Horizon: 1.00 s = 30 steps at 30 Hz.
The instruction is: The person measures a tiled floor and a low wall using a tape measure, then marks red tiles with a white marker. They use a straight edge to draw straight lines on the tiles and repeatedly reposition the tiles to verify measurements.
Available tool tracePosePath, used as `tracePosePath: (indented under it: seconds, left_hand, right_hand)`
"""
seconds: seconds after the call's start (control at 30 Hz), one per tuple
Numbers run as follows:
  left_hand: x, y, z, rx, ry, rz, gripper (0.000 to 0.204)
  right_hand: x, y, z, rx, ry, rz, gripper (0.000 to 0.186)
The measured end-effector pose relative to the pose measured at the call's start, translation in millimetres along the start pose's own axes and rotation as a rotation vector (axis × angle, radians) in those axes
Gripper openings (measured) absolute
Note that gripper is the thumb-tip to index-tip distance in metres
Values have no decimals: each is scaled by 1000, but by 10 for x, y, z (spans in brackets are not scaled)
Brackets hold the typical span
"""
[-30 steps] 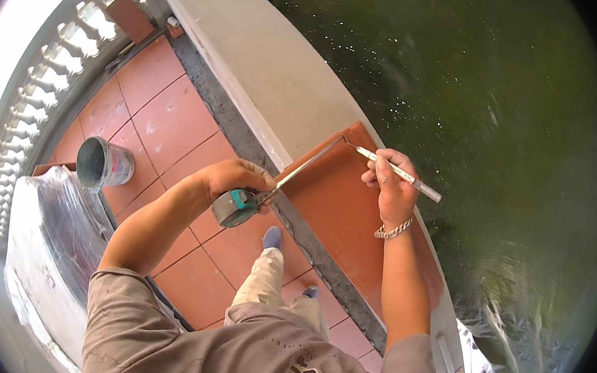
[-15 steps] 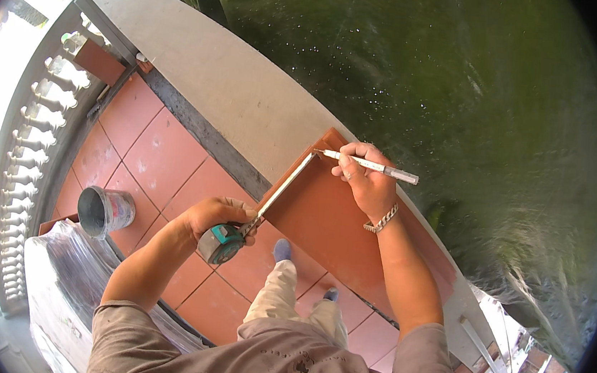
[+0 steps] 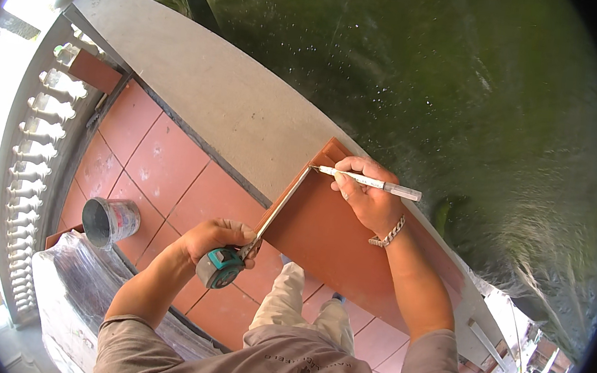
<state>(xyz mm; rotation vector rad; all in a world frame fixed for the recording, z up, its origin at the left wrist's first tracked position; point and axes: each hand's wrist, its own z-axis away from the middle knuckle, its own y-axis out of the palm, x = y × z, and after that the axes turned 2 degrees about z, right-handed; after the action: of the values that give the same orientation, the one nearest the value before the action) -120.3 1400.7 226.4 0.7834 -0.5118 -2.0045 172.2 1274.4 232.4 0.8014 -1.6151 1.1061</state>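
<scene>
My left hand (image 3: pixel 216 240) is closed around a teal and grey tape measure (image 3: pixel 220 268). Its narrow blade (image 3: pixel 284 204) is drawn out along one edge of a terracotta-coloured tile (image 3: pixel 347 241), up toward the far corner. My right hand (image 3: pixel 369 197) pinches a slim white pen (image 3: pixel 364 179) with a clear cap on its back end. The pen's tip touches or sits just above the tile edge, at the far end of the blade; exact contact is too small to tell. The tile lies on a pale ledge (image 3: pixel 232 94).
A grey-lined bucket (image 3: pixel 112 222) stands on pink floor tiles (image 3: pixel 172 153) at left, near plastic-wrapped goods (image 3: pixel 76 294). A white balustrade (image 3: pixel 31 168) curves along the left side. Green sheeting (image 3: pixel 424 76) hangs beyond the ledge; another terracotta piece (image 3: pixel 95 70) leans at far left.
The view has shifted a little, so the ledge and bucket appear slightly displaced. Both hands keep their holds, with the pen tip still at the blade's far end.
</scene>
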Motion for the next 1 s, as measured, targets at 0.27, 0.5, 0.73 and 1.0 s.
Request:
tracePosePath:
  seconds: [0.27, 0.5, 0.73, 1.0]
  left_hand:
    - [-5, 14, 7, -9, -20, 45, 18]
    - [4, 10, 9, 31, 2, 50, 18]
    - [18, 20, 5, -2, 0, 38, 17]
    - [69, 87, 19, -60, 4, 76, 15]
  right_hand:
    - [23, -23, -41, 29, -74, 77, 15]
    - [105, -8, -80, -4, -145, 161, 12]
    - [117, 14, -70, -37, -148, 143, 9]
    - [118, -20, -6, -44, -132, 121, 8]
